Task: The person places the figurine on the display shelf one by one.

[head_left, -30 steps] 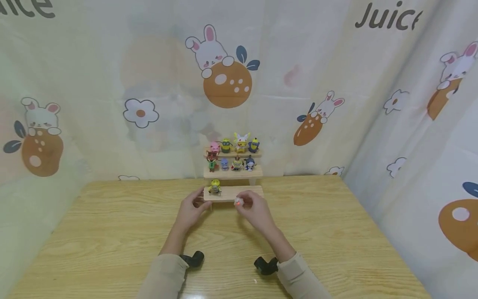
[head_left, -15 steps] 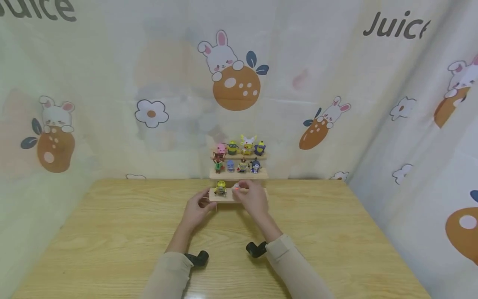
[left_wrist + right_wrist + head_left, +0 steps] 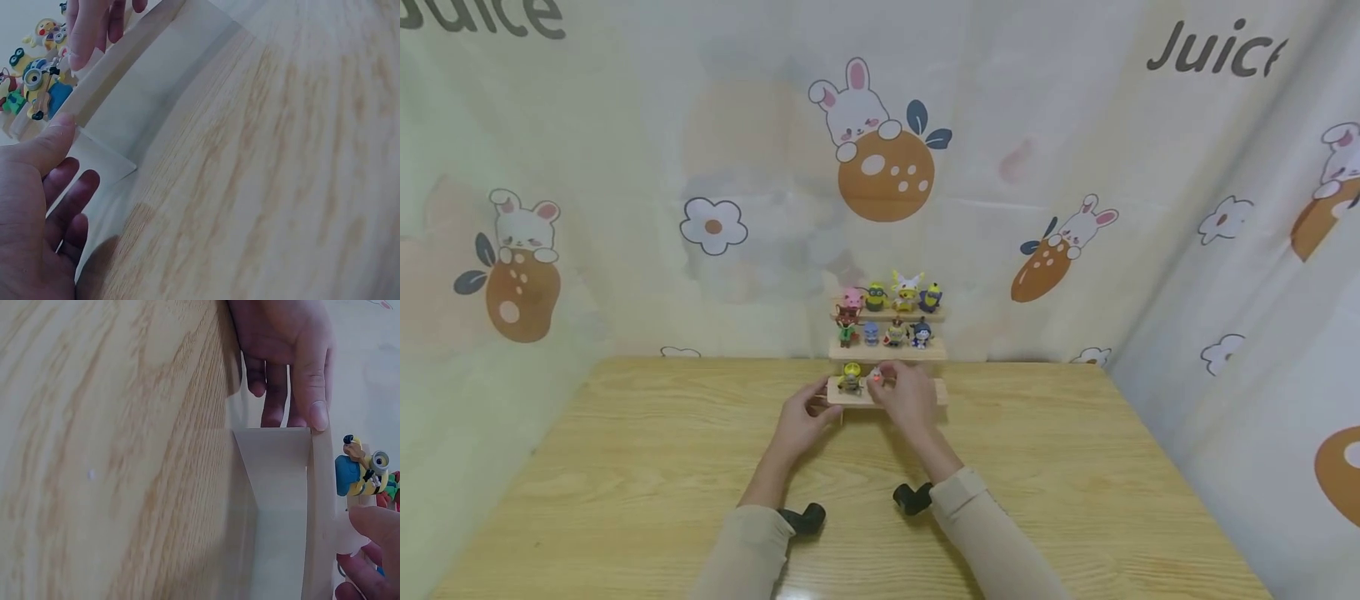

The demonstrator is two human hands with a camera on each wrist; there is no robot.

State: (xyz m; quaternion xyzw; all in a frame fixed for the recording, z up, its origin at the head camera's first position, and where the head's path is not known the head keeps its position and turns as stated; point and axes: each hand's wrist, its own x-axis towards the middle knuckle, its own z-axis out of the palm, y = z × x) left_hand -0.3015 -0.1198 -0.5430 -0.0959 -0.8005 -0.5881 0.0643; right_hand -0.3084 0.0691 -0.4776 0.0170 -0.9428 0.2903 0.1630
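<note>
A three-step wooden display stand (image 3: 942, 393) stands at the back of the table. My right hand (image 3: 916, 402) pinches a small white figurine (image 3: 876, 377) with a red-orange spot over its bottom step. In the right wrist view the white figurine (image 3: 349, 535) is at the board, partly covered by fingers; whether it bears on the board I cannot tell. My left hand (image 3: 801, 423) holds the stand's left end, thumb against the board's corner. Just left of the white figurine stands a yellow minion figurine (image 3: 851, 379), shown in blue overalls in the right wrist view.
Several figurines line the upper steps, among them a fox in green (image 3: 847, 327), a pink pig (image 3: 852, 297) and a white-hooded yellow one (image 3: 907, 293). A printed curtain (image 3: 760, 283) hangs behind the wooden table (image 3: 1045, 467).
My right hand has carried the white figurine from in front of the bottom step to above it, beside the minion. The left hand keeps its hold. The head view has shifted slightly.
</note>
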